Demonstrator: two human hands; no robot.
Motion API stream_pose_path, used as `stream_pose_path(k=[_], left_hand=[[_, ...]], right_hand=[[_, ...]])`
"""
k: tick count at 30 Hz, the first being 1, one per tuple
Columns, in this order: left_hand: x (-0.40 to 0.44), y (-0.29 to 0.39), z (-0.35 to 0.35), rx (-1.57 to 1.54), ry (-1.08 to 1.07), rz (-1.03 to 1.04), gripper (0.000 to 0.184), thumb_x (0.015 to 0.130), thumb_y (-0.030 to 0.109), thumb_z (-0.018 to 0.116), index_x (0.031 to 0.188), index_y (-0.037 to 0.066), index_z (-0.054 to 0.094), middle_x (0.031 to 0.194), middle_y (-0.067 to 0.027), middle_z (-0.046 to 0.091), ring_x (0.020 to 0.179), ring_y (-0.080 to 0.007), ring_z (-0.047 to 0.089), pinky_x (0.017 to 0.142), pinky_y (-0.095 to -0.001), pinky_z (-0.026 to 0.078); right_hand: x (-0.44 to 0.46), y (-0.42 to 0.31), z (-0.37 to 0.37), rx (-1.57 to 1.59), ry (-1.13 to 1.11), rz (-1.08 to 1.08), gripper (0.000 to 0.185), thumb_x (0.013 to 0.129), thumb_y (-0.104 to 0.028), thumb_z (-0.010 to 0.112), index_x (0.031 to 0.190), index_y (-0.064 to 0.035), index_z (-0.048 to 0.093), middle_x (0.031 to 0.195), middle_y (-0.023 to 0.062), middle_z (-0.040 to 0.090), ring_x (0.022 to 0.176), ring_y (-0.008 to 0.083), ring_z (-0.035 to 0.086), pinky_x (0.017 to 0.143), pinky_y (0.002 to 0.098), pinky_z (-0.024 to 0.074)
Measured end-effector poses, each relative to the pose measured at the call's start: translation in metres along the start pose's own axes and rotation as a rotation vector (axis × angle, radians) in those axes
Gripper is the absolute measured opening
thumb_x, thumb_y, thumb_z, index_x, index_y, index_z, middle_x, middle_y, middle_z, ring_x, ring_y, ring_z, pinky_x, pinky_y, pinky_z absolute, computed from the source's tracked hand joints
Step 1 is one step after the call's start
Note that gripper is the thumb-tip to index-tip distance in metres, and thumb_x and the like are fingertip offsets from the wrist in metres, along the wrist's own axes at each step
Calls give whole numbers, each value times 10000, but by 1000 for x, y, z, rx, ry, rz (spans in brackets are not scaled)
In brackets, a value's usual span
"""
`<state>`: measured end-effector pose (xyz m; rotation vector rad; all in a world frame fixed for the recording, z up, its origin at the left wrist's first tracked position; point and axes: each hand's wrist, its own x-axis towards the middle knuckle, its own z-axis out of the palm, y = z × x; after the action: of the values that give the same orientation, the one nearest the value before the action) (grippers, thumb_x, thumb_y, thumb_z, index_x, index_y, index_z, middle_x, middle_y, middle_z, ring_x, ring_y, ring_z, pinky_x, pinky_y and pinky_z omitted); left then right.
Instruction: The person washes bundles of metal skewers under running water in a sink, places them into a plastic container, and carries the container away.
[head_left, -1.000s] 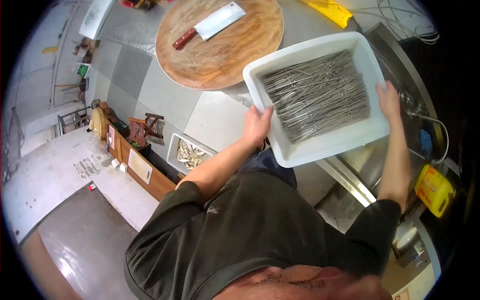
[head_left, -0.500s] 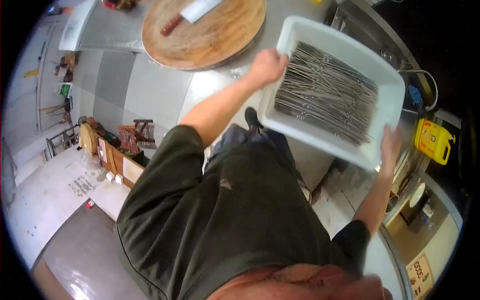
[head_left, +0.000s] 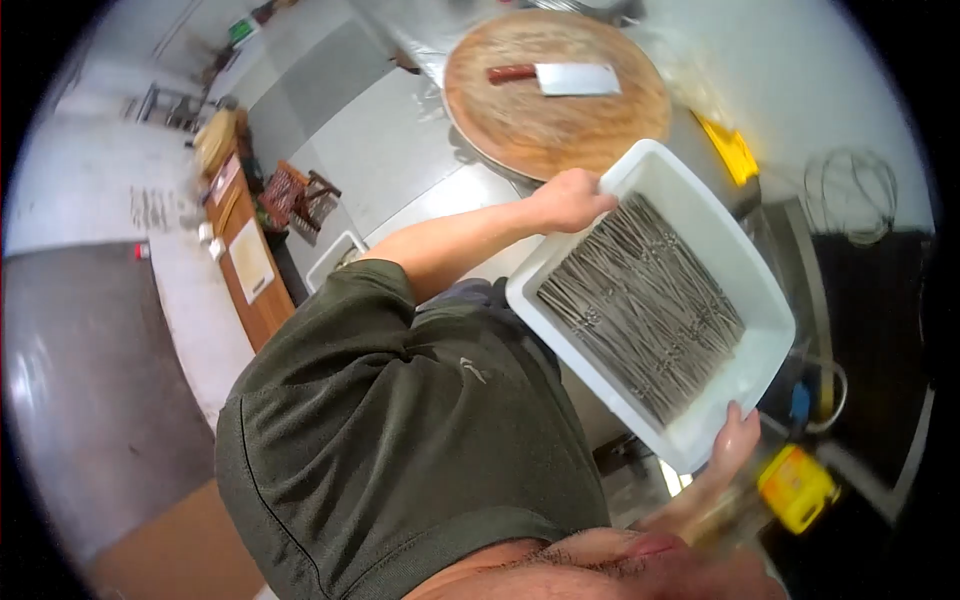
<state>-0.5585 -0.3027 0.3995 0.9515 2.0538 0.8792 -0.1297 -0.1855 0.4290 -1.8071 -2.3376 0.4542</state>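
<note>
A white plastic tub (head_left: 755, 290) is held tilted in front of my body. Inside it lie several thin metal rods (head_left: 645, 310), bunched against its left and lower sides. My left hand (head_left: 575, 202) is closed on the tub's upper left rim. Lower down, my right hand (head_left: 737, 440) grips the rim at the bottom right corner. Just beyond the tub, a round wooden board (head_left: 560, 125) carries a cleaver (head_left: 580, 79) with a reddish-brown handle.
A yellow object (head_left: 730, 150) lies right of the board. A yellow jug (head_left: 797, 488) and a curved hose (head_left: 840, 395) are at the right. At the left are a wooden chair (head_left: 285, 192), a brown panel (head_left: 235, 240) and a grey surface (head_left: 90, 380).
The view has swung. The tub has turned clockwise and its right end is lower in the picture, with my right hand lower too. Both hands keep their hold on the rim.
</note>
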Motion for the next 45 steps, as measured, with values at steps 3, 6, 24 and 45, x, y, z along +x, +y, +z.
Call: stream_pose_path(k=[3, 6, 24, 45], left_hand=[[-27, 26, -8, -23, 129, -56, 467, 784, 379, 543, 932, -59, 611, 860, -259, 612, 841, -357, 603, 773, -405, 461], [-41, 16, -20, -67, 228, -176, 453, 789, 369, 552, 951, -50, 614, 874, -239, 624, 841, -315, 617, 763, -387, 469], [-189, 114, -58, -300, 699, -352, 436, 812, 369, 500, 970, -18, 623, 899, -223, 630, 880, -334, 606, 805, -374, 440], [-248, 153, -4, -225, 980, -437, 426, 837, 330, 533, 970, -69, 602, 854, -165, 636, 769, -207, 605, 717, -331, 453]], right_hand=[[45, 16, -20, 203, -38, -163, 306, 806, -135, 544, 1026, 78, 556, 934, 161, 618, 854, 204, 568, 800, 310, 430], [87, -16, -29, 260, -191, -277, 284, 803, -104, 552, 1011, 90, 554, 944, 127, 617, 837, 181, 558, 775, 293, 432], [191, -119, -101, 689, -737, -382, 276, 790, -151, 600, 970, 51, 546, 857, 71, 598, 735, 131, 544, 686, 260, 442], [215, -140, -93, 635, -653, -734, 272, 778, -126, 565, 947, 87, 569, 847, 127, 634, 740, 166, 583, 687, 293, 458]])
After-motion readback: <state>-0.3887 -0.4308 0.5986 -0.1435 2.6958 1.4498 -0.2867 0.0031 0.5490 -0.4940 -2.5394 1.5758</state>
